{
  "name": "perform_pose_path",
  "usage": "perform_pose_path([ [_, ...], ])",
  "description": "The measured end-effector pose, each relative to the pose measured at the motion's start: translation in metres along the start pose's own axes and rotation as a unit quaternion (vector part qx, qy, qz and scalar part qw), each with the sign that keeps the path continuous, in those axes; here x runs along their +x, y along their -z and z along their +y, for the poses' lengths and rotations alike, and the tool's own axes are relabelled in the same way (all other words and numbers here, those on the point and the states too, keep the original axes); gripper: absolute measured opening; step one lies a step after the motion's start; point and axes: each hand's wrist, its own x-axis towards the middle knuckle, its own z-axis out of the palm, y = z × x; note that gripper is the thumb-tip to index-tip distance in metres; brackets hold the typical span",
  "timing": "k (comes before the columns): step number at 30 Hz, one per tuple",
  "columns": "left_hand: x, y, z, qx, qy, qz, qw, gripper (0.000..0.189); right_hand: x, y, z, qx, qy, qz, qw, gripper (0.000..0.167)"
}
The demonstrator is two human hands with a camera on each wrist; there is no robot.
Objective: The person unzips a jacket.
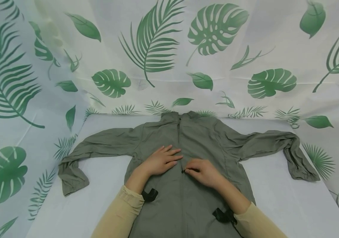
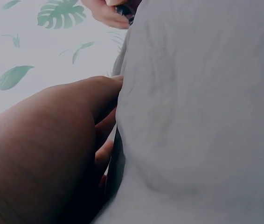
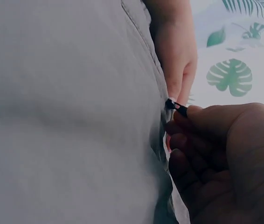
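Note:
A grey-green zip-up jacket (image 1: 163, 201) lies front side up with its sleeves spread. My left hand (image 1: 161, 161) rests on its chest, left of the zipper line, fingers straight and spread. Just across the zipper, my right hand (image 1: 204, 172) pinches the small black zipper pull (image 3: 179, 108) between thumb and forefinger. The right wrist view shows the pull sticking out from the thumb tip, and the other fingers loosely curled. In the left wrist view, jacket cloth fills the right side and partly hides the fingers of my left hand (image 2: 43, 135).
The jacket lies on a white table (image 1: 107, 178). Its left sleeve in view (image 1: 72, 178) and right sleeve (image 1: 300, 162) both bend toward me at the cuffs. A white curtain with green leaf prints (image 1: 163, 96) hangs behind and at the sides. Black straps (image 1: 150, 195) circle both wrists.

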Motion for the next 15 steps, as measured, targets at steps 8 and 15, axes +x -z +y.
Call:
perform_pose_path([
  [8, 0.000, -0.003, -0.001, -0.001, 0.005, -0.001, 1.0000, 0.043, -0.007, -0.001, -0.005, 0.030, 0.000, -0.008, 0.9995, 0.011],
  [15, -0.001, -0.001, 0.001, 0.000, 0.003, 0.001, 1.0000, 0.043, -0.015, -0.004, -0.011, 0.048, 0.017, -0.028, 0.9983, 0.011],
])
